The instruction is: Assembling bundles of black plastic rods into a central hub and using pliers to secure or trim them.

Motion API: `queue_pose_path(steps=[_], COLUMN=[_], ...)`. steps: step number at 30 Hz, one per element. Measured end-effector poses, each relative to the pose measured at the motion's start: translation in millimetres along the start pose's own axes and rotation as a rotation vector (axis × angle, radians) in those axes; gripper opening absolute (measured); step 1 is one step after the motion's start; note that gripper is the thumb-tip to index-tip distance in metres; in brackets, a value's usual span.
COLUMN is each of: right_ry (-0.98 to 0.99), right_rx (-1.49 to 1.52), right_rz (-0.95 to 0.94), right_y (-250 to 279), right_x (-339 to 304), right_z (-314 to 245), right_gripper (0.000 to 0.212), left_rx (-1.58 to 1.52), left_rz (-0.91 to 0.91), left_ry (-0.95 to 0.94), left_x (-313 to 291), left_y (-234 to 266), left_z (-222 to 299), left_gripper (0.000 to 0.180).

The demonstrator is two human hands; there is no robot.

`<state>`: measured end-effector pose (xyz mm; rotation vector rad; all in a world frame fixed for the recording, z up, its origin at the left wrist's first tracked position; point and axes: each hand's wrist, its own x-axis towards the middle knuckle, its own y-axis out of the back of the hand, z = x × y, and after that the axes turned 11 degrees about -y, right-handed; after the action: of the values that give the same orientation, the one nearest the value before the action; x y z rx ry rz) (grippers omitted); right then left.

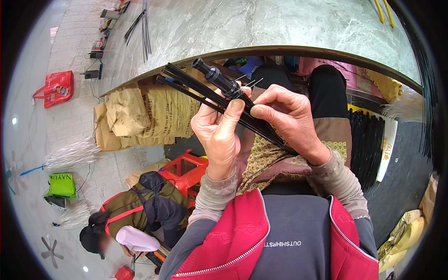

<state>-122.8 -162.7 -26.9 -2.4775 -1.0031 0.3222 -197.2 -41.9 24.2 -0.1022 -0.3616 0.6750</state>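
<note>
My left hand (218,135) is closed around a bundle of thin black rods (184,83), thumb on top. The bundle slants from upper left down toward my lap. Against it lies a black ribbed cylindrical fitting (214,77), its lower end by my left thumb. My right hand (291,123) is beside it, thumb and forefinger pinched close to that lower end. What the pinch holds is too small to make out. A few short thin pale strands (254,83) stick out between the hands. Below the hands, a patterned apron (261,158) covers my lap.
A grey marble-look table (280,28) spans the top, with loose black rods (146,32) on it. Brown paper sacks (154,112) stand under its left side. A red stool (184,170) and a bent-over person (144,205) are at lower left. More black rods (366,144) lie at my right.
</note>
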Motion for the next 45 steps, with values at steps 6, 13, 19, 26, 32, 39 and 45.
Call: queue_pose_path(steps=[6,13,19,26,32,39,45], right_ry=[0.012,-0.049,-0.036,0.234,0.321,0.327,0.58], right_rx=[0.027,0.098,0.064,0.007,-0.062,-0.129,-0.249], right_rz=[0.056,0.033,0.039,0.16,0.048,-0.005,0.062], right_y=[-5,-9,-2,-13,-6,1,2], right_x=[-1,-1,6,16,26,30,35], right_z=[3,0,-7,-7,-7,-6,0], right_gripper=[0.01,0.011,0.013,0.014,0.015,0.016,0.015], left_rx=[0.007,-0.006,-0.047,-0.037,-0.025,-0.04,-0.042], left_rz=[-0.01,0.0,-0.049,-0.072,-0.069,-0.084,-0.094], left_ry=[0.025,0.068,0.049,0.014,0.011,0.012,0.016], left_x=[4,5,5,4,5,4,4], left_y=[4,6,8,10,11,9,7], left_z=[-5,-2,0,0,0,2,2], left_gripper=[0.028,0.028,0.03,0.029,0.028,0.029,0.03])
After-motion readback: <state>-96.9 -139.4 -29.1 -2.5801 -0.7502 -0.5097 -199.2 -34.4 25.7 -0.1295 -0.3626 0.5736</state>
